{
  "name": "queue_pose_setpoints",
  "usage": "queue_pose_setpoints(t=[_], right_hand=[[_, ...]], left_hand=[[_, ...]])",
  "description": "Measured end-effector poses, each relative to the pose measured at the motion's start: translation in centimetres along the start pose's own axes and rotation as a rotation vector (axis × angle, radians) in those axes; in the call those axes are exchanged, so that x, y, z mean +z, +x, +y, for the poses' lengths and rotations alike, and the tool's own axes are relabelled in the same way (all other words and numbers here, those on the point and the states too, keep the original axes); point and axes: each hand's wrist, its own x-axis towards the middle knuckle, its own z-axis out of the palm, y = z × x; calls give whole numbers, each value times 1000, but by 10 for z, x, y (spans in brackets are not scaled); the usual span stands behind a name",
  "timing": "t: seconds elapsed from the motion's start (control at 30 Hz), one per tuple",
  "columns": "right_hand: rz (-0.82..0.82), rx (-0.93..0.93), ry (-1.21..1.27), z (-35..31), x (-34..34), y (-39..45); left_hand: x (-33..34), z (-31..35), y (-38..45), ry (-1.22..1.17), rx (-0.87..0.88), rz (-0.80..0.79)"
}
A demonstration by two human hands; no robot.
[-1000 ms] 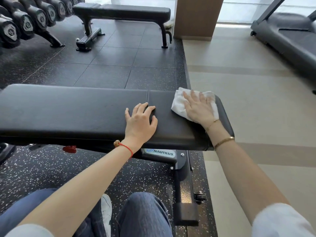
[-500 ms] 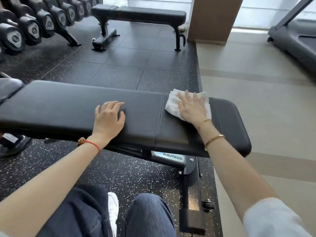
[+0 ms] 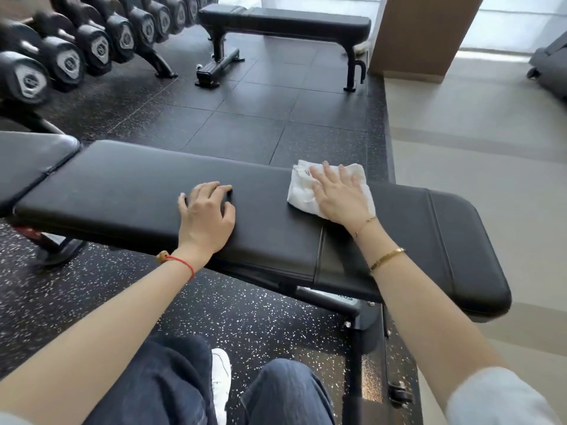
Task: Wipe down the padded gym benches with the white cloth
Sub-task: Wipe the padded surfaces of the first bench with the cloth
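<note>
A long black padded bench runs across the view in front of me, with a seam near its right third. The white cloth lies crumpled on the pad's far edge, just left of that seam. My right hand presses flat on the cloth with straight, spread fingers. My left hand rests on the pad to the left of the cloth, fingers slightly bent, holding nothing. A second black flat bench stands farther back on the floor.
A rack of black dumbbells lines the back left. Another pad section adjoins the bench's left end. A wooden pillar stands at the back right, beside pale flooring and a treadmill. My knees and a white shoe are below the bench.
My right hand has slid the cloth leftward along the pad, across the seam. My left hand has also shifted left along the bench, and the view has panned left.
</note>
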Motion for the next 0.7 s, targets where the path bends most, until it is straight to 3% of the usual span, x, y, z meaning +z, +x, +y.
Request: queue_pose_setpoints(t=[0.17,0.3,0.37,0.47,0.57,0.7], right_hand=[[-51,-140,-31,-64,12,22],[-34,-300,19,-57,22,-22],[-4,-284,-46,-28,17,-28],[6,-118,-176,9,3,-15],[-5,5,-84,-1,-4,-5],[43,-202,-138,-53,17,-38]], left_hand=[[0,-1,1,-5,1,11],[0,-4,0,-21,12,14],[0,-4,-1,-24,20,19],[1,-3,-1,-26,16,32],[1,0,-1,-20,6,34],[-1,3,-1,-26,-4,29]])
